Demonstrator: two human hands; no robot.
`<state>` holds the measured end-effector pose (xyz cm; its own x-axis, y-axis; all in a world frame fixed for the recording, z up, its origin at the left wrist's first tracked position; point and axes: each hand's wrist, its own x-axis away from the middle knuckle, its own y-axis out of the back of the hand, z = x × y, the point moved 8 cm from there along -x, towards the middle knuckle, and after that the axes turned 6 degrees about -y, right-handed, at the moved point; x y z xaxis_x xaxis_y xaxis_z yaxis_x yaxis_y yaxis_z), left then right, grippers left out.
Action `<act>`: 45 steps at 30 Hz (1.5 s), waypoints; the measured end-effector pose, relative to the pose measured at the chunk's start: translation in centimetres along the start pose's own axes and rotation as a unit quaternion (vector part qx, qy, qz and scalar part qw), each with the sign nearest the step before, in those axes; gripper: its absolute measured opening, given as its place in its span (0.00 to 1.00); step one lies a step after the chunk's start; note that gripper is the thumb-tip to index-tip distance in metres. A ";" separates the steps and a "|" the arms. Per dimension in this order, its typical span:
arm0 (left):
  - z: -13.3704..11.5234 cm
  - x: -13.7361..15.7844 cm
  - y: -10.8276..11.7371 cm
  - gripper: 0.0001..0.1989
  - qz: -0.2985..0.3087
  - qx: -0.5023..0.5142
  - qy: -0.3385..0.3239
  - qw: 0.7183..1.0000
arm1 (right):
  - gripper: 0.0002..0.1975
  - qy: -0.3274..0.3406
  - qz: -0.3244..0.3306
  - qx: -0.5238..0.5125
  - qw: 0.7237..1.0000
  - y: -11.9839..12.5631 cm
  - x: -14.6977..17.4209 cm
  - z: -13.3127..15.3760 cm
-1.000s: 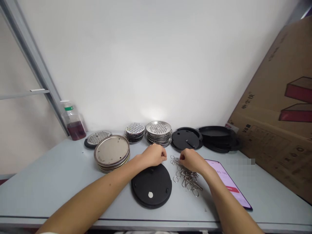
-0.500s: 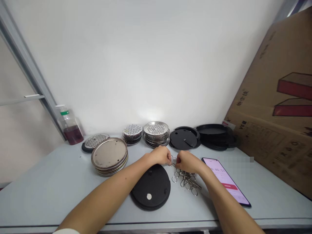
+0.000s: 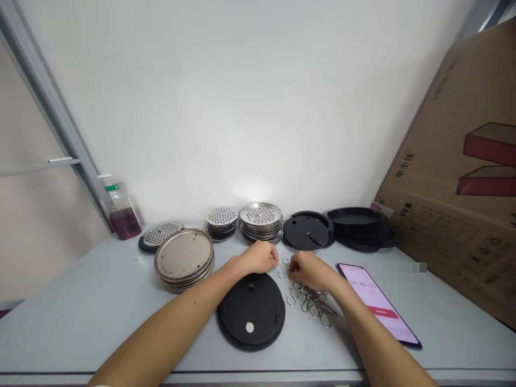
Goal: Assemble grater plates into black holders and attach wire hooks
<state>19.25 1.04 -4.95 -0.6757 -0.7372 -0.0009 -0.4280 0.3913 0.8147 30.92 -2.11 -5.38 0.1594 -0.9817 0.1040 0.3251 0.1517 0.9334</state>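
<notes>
Over the middle of the table, my left hand [image 3: 260,257] is closed in a pinch, with the thin edge of a metal ring showing at its fingertips. My right hand [image 3: 310,270], a little to the right, is also closed in a pinch. Whatever its fingers hold is too small to make out. Loose metal rings [image 3: 291,301] lie between and below the hands, beside a heap of metal clasps with rings [image 3: 316,305] under my right wrist. Just below my left hand lies a round black disc [image 3: 253,312] with small tabs and a pale round spot.
Stacked metal discs [image 3: 183,258] stand at left, with perforated plates [image 3: 261,215] along the wall. Black round trays [image 3: 308,231] lie at the back right. A phone [image 3: 374,301] lies by my right forearm. A bottle of dark red liquid [image 3: 124,217] and a large cardboard box [image 3: 455,204] flank the table.
My left hand has drawn slightly left, away from my right hand, widening the gap and uncovering rings between them. The whole view has shifted slightly.
</notes>
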 end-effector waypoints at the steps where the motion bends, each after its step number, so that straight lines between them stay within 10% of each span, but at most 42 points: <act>1: -0.1 0.5 0.5 0.05 -0.021 0.012 -0.005 1.000 | 0.07 -0.002 -0.003 0.001 1.000 0.0 0.0 0.0; 20: 2.6 12.1 5.1 0.08 -0.192 0.140 0.029 0.971 | 0.13 0.104 0.010 -0.104 0.989 1.0 1.9 4.1; 26: -1.0 12.6 5.3 0.07 -0.203 0.110 -0.075 0.970 | 0.16 0.146 0.182 -0.405 0.884 -0.8 4.1 7.9; 33: -2.3 12.6 4.6 0.07 -0.209 0.113 -0.115 0.964 | 0.17 0.148 0.234 -0.483 0.830 -1.9 4.3 9.4; 38: -2.0 12.6 4.4 0.08 -0.211 0.128 -0.110 0.963 | 0.18 0.136 0.211 -0.538 0.805 -2.0 3.7 9.4; 45: -0.2 12.4 4.5 0.13 -0.224 0.187 -0.035 0.956 | 0.17 0.141 0.095 -0.509 0.844 -1.6 3.3 9.1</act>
<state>9.09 -6.42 -1.18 -0.4067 -0.8438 -0.3501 -0.8597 0.2239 0.4591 22.49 -6.61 -3.39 0.4682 -0.8836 -0.0005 0.8777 0.4650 0.1155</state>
